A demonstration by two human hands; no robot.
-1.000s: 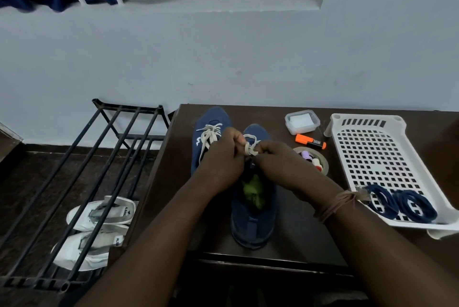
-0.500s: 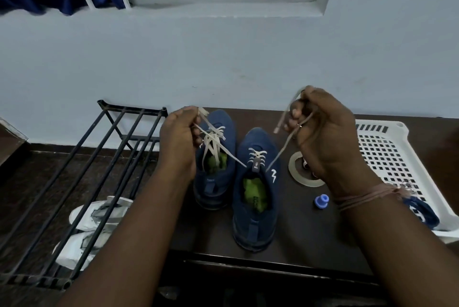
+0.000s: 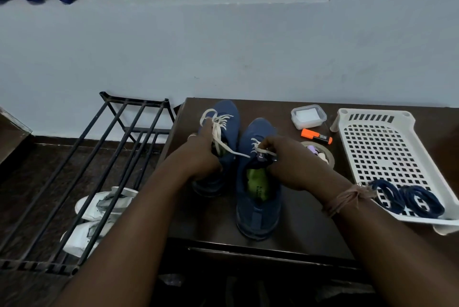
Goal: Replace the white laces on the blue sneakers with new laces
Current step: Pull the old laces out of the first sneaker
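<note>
Two blue sneakers stand side by side on a dark table (image 3: 310, 227), toes toward the wall. On the right sneaker (image 3: 258, 207), my right hand (image 3: 288, 160) pinches the white lace (image 3: 263, 150) at the tongue. One loose end of that lace runs left across the gap to my left hand (image 3: 198, 155), which holds it over the left sneaker (image 3: 229, 118). The left sneaker's own white lace (image 3: 218, 120) lies loose and looped. Two coils of dark blue laces (image 3: 407, 198) lie in the white perforated tray (image 3: 387, 142) at the right.
Behind the sneakers are a clear lidded box (image 3: 308, 116), an orange marker (image 3: 316, 136) and a tape roll (image 3: 320, 154) with small items inside. A black metal shoe rack (image 3: 82, 170) stands left of the table, with white sandals (image 3: 99, 209) beneath it.
Both hands have come down from the raised, spread position with the lace ends. My right hand is now back at the right sneaker's tongue and my left hand is lower over the left sneaker.
</note>
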